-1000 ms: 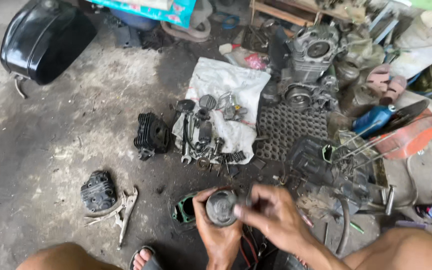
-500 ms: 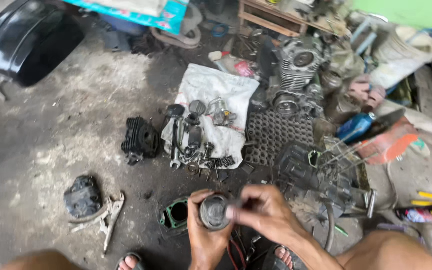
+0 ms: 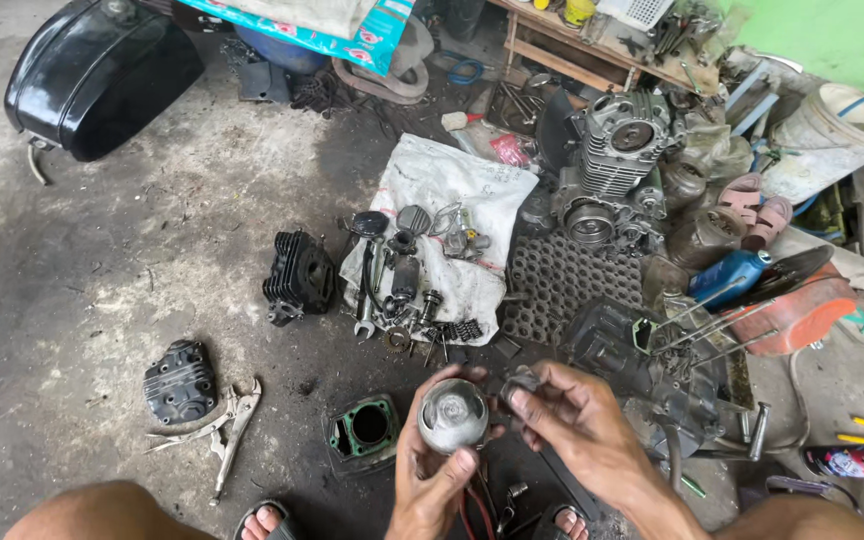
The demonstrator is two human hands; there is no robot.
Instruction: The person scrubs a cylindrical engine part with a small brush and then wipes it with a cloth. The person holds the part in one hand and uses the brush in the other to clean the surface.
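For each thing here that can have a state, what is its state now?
Piston: held in the left hand, crown up.
Right hand: fingertips at the piston's side.
Green gasket: flat on the floor.
Pliers: lying on the floor, handles apart.
Black cylinder: off the engine, on the floor.
Black fuel tank: removed, on the floor.

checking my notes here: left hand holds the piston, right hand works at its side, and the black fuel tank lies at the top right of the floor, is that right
Not quite. The head view shows the black fuel tank at the top left of the floor, not the top right. The rest stands: the left hand holds the piston, and the right hand works at its side.
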